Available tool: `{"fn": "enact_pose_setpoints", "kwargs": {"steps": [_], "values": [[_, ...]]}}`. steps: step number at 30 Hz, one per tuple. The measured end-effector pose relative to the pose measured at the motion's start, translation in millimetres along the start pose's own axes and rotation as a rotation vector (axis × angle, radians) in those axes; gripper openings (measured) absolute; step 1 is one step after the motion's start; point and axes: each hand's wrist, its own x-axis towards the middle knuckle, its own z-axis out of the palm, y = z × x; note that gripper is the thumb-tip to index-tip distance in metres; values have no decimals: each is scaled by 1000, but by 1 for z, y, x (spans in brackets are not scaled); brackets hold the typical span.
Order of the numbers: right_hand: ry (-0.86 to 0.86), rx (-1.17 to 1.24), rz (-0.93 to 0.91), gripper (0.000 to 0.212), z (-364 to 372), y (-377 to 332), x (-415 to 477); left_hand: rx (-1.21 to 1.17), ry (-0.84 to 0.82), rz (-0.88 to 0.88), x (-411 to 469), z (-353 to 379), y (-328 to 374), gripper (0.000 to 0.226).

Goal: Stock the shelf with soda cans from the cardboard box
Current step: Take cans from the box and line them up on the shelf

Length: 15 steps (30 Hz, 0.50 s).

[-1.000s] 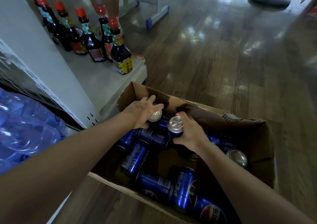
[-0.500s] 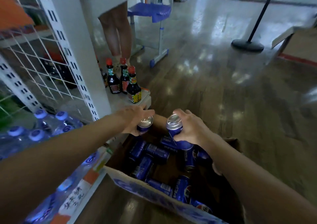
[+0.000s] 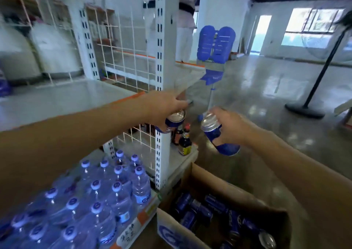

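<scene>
While beside shelf post (image 3: 162, 39), left hand (image 3: 162, 107), right hand (image 3: 230, 128): fingers (image 3: 222, 115) round soda cans (image 3: 226, 145).

The cardboard box (image 3: 224, 182) sits on the floor (image 3: 266, 105) right of the shelf (image 3: 57, 100), cans (image 3: 198, 210) inside. Water bottles (image 3: 95, 201) stand left of it, sauce bottles (image 3: 184, 144) behind. Higher up, the left hand (image 3: 163, 107) holds the left can (image 3: 174, 122), the right hand (image 3: 230, 128) the right can (image 3: 215, 134).

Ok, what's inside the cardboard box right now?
Blue soda cans lie on their sides in a heap; one silver can top shows near the right corner. The near wall of the cardboard box hides the closest cans, so a count isn't possible.
</scene>
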Motion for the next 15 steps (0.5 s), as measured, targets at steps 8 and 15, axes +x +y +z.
{"fn": "enact_pose_setpoints", "kwargs": {"steps": [8,15], "values": [[154,-11,-151,77,-67,-67,34,46,61,-198,-63,-72,-57,81],[173,-35,-360,78,-87,-133,72,131,-71,-406,-128,-71,-107,79]]}}
